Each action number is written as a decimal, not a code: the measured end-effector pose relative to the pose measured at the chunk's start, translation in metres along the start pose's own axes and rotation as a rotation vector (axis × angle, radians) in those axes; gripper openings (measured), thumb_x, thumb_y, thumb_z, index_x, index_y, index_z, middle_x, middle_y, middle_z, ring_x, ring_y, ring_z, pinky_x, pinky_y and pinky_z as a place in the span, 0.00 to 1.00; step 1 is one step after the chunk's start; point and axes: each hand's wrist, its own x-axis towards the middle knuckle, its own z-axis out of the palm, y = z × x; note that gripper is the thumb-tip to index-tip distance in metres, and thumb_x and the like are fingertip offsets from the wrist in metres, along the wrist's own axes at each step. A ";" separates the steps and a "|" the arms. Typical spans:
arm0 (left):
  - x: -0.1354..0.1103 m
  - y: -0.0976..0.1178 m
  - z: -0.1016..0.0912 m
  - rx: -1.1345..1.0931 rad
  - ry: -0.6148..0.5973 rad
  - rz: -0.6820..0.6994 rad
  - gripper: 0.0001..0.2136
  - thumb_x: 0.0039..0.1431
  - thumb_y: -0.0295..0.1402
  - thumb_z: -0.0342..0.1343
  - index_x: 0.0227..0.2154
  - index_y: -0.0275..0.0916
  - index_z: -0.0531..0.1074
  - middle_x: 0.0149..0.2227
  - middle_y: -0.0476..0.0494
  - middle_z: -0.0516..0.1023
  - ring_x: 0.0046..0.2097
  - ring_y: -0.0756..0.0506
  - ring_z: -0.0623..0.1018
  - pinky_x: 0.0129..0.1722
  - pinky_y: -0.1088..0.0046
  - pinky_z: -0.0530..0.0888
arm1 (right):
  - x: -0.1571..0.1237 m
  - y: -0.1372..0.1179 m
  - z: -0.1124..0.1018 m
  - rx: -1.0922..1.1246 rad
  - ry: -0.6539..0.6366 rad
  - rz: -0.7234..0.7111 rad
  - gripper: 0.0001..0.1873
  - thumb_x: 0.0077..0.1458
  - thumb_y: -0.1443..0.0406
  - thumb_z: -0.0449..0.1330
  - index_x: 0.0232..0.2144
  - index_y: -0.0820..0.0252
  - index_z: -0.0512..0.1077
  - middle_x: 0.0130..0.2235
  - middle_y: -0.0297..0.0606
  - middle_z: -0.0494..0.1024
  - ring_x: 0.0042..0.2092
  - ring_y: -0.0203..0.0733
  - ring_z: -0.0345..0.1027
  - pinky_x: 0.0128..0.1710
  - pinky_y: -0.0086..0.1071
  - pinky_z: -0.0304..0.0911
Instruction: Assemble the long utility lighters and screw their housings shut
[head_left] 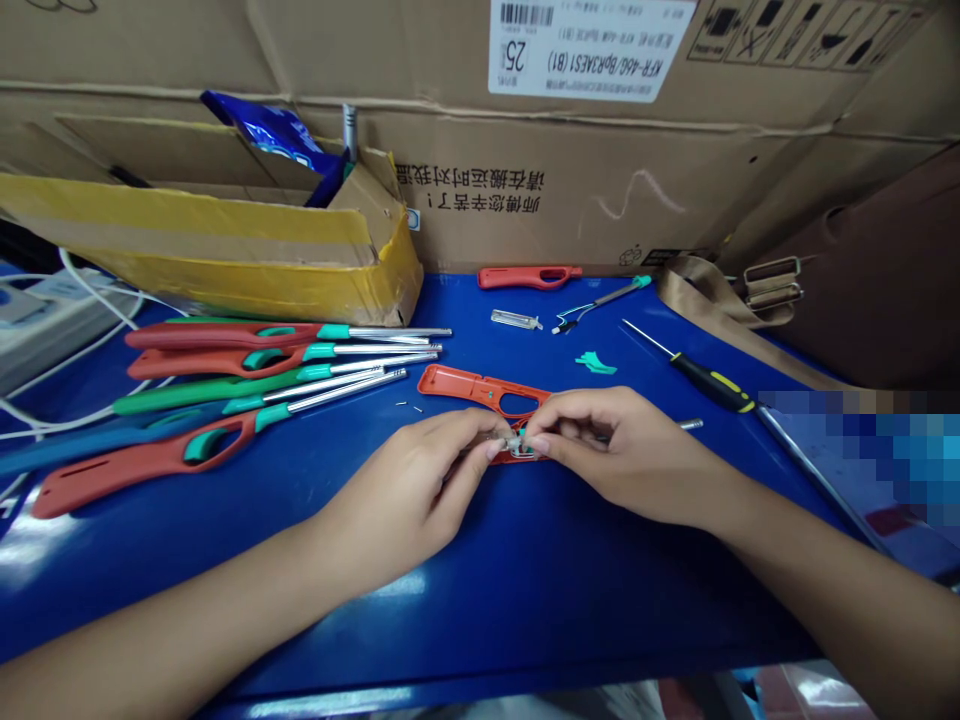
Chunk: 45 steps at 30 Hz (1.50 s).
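Note:
My left hand (435, 470) and my right hand (622, 450) meet mid-table, fingertips pinched on opposite ends of a small transparent lighter part (514, 442). Fingers cover much of it, so its full shape is hidden. Just behind them lies an open orange lighter casing half (457, 383); more orange casing shows under the fingertips. A metal tube tip (688, 424) pokes out beyond my right hand. Farther back are a transparent fuel tank (514, 319), a red lighter casing (525, 277), an igniter with wires (607, 299) and a green trigger piece (596, 363).
Several long-nosed lighters (225, 335) lie side by side at left, before a yellow-taped carton (300, 285). Two tiny pins (418, 408) rest near my left hand. At right are a screwdriver (712, 383) and a brown strap (720, 300). A large cardboard box (450, 130) stands behind.

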 end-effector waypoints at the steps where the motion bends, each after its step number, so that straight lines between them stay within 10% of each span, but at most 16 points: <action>1: 0.000 0.000 0.001 0.005 -0.001 0.006 0.09 0.73 0.31 0.48 0.44 0.39 0.73 0.44 0.47 0.82 0.45 0.49 0.81 0.46 0.75 0.74 | 0.000 0.000 0.000 -0.001 -0.005 0.013 0.08 0.60 0.65 0.60 0.33 0.60 0.79 0.25 0.30 0.69 0.27 0.32 0.57 0.25 0.29 0.52; 45: 0.001 0.000 0.000 -0.049 0.010 -0.049 0.09 0.73 0.32 0.48 0.45 0.39 0.73 0.44 0.49 0.82 0.44 0.49 0.80 0.45 0.76 0.72 | 0.001 0.000 -0.002 0.060 0.020 0.043 0.09 0.57 0.62 0.62 0.32 0.60 0.80 0.23 0.29 0.66 0.26 0.32 0.53 0.25 0.29 0.48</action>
